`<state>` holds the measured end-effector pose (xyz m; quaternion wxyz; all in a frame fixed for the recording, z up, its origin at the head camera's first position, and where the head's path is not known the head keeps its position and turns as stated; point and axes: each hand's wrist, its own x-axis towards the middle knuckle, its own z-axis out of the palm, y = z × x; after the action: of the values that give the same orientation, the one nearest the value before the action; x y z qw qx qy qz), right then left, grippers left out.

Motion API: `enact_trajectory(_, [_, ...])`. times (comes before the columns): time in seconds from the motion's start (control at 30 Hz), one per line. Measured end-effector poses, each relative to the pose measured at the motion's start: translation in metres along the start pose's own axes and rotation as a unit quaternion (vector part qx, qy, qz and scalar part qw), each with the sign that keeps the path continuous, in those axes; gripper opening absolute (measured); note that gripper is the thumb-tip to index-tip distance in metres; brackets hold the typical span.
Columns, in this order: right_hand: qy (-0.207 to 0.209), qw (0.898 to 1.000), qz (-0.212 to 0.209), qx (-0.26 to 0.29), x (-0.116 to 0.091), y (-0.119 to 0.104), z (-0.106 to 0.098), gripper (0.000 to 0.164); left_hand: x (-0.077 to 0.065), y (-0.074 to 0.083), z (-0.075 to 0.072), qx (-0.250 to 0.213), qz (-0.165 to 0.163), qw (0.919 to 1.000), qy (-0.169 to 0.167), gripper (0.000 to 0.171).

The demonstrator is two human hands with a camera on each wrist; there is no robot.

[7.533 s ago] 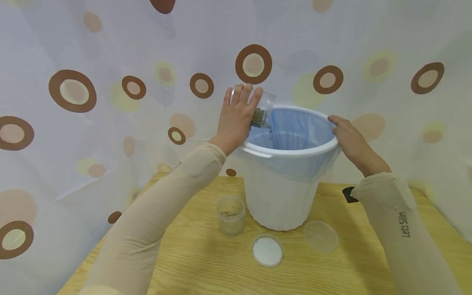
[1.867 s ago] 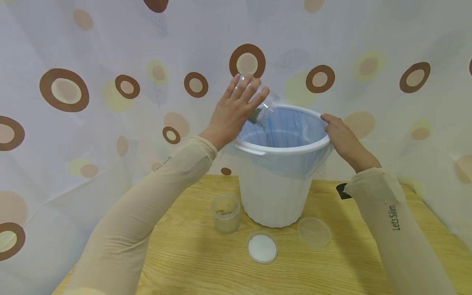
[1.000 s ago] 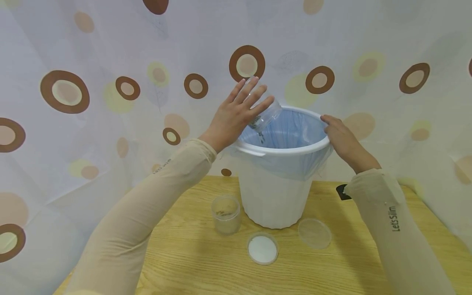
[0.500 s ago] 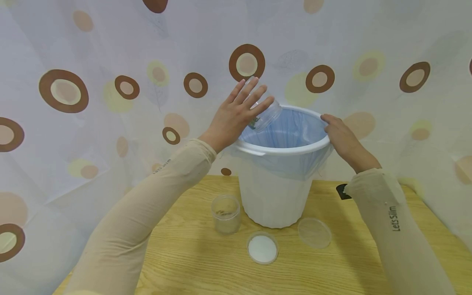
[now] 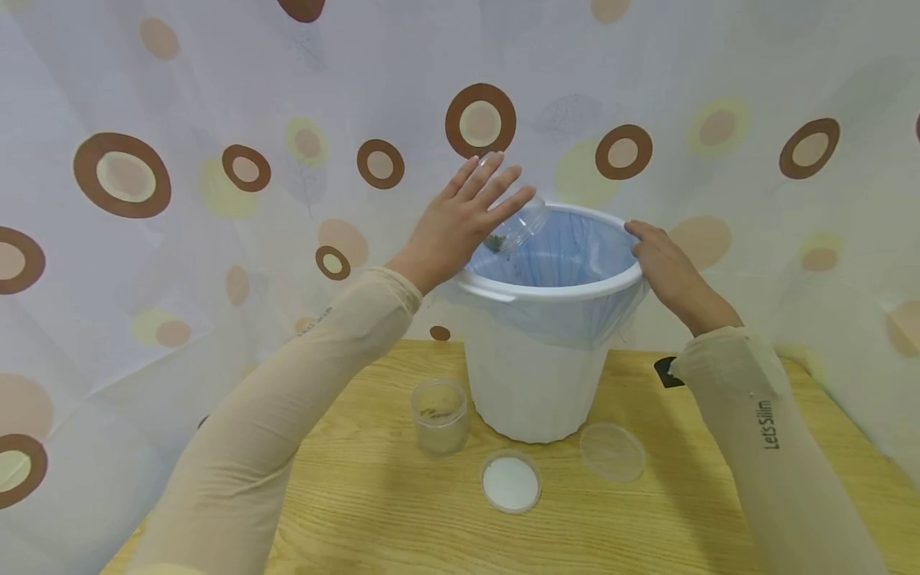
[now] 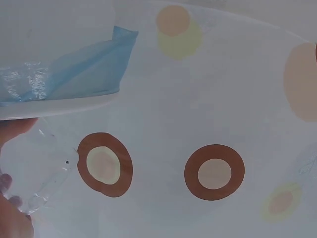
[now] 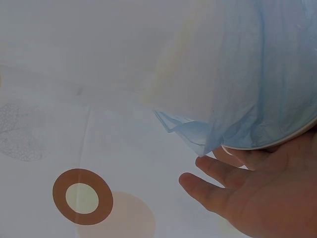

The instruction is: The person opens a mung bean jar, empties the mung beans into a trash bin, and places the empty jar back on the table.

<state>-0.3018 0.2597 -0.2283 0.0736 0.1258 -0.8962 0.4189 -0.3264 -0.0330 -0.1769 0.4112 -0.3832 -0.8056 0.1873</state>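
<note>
In the head view, my left hand (image 5: 460, 217) grips a clear plastic jar (image 5: 526, 224), tipped mouth-down over the trash can (image 5: 539, 375). A small clump of green bits (image 5: 494, 243) remains inside, with some specks near its mouth. In the left wrist view, fingers wrap the see-through jar (image 6: 49, 168), just beside the rim. My right hand (image 5: 676, 271) holds the can's white rim at the right. The right wrist view shows that hand (image 7: 277, 193) at the rim, two fingers reaching out past it. A blue liner bag (image 5: 575, 247) covers the can's inside and folds over the rim.
On the wooden table (image 5: 402, 519) stands another clear jar (image 5: 441, 419) with brownish bits in it, left of the can. In front lie a lid with a white disc (image 5: 511, 482) and a clear lid (image 5: 613, 453). A dotted sheet (image 5: 302, 96) hangs behind.
My left hand has tipped the jar further down over the can. Green bits have been falling into the liner, and fewer show inside the jar. My right hand has stayed on the rim.
</note>
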Motion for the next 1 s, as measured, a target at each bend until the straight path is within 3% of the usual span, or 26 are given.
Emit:
enact_trajectory(0.1, [-0.001,1.000,0.002,-0.002,0.0001,0.0002,0.0001,0.058,-0.0005,0.0011,0.0000,-0.005,0.003,0.9998,-0.019,0.074])
enact_trajectory(0.23, [0.000,1.000,0.004,-0.008,0.0000,-0.0014,-0.0001,0.058,-0.0005,0.0018,-0.0006,-0.002,0.006,0.9998,-0.017,0.074])
enact_trajectory(0.33, [0.000,1.000,0.005,-0.008,0.0005,-0.0016,-0.0005,0.058,0.0005,0.0018,-0.0006,0.012,-0.003,0.9999,0.004,0.072])
enact_trajectory(0.47, [-0.003,1.000,0.005,-0.004,0.0004,-0.0005,-0.0011,0.058,0.0040,0.0004,-0.0010,0.028,-0.049,0.9975,0.044,0.066])
enact_trajectory(0.53, [-0.002,1.000,0.002,-0.004,0.0000,0.0000,-0.0012,0.058,0.0056,-0.0006,-0.0015,0.028,-0.052,0.9978,0.029,0.064])
enact_trajectory(0.67, [-0.001,1.000,0.000,-0.005,-0.0012,-0.0001,-0.0012,0.058,0.0062,-0.0022,-0.0013,0.019,-0.027,0.9987,-0.039,0.063])
enact_trajectory(0.73, [-0.001,1.000,0.000,-0.010,-0.0013,-0.0006,-0.0010,0.058,0.0057,-0.0026,-0.0006,0.016,-0.028,0.9980,-0.054,0.064])
enact_trajectory(0.9, [-0.003,1.000,0.006,-0.016,-0.0008,-0.0018,-0.0009,0.058,0.0038,-0.0023,-0.0002,0.015,-0.033,0.9981,-0.049,0.064])
enact_trajectory(1.0, [-0.007,1.000,0.007,-0.015,-0.0007,-0.0010,-0.0014,0.059,0.0032,-0.0018,-0.0005,0.021,-0.033,0.9988,-0.030,0.064])
